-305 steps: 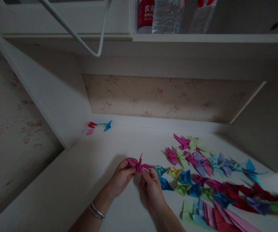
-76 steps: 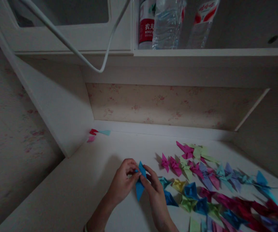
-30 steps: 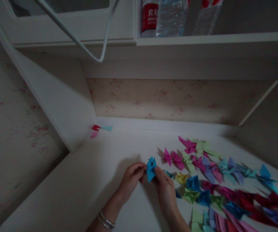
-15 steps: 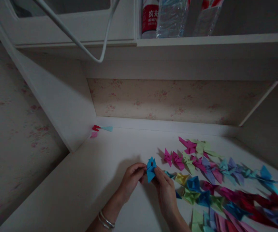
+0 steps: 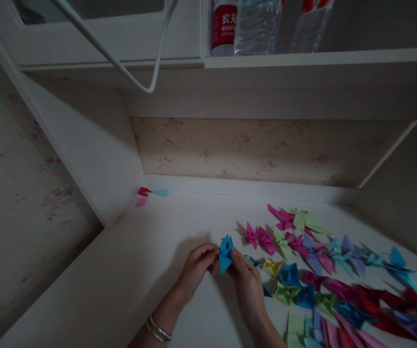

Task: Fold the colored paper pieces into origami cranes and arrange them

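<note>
A small blue origami paper piece (image 5: 226, 255) with pointed tips is held above the white desk (image 5: 121, 270). My left hand (image 5: 198, 268) pinches its left edge between thumb and fingertips; silver bangles circle that wrist. From the other side my right hand (image 5: 246, 285) grips the same piece, thumb on its right edge. Just right of my right hand lie folded papers: a yellow one (image 5: 272, 267), a blue one (image 5: 290, 275) and a green one (image 5: 285, 293). Fingertips behind the blue piece are partly hidden.
Rows of folded paper spread over the right side, among them magenta pieces (image 5: 266, 240) and dark red ones (image 5: 371, 304). Red and pink scraps (image 5: 141, 201) lie in the far left corner. Overhead, a shelf (image 5: 302, 59) holds bottles (image 5: 255, 29), and a white cable (image 5: 132, 77) hangs down.
</note>
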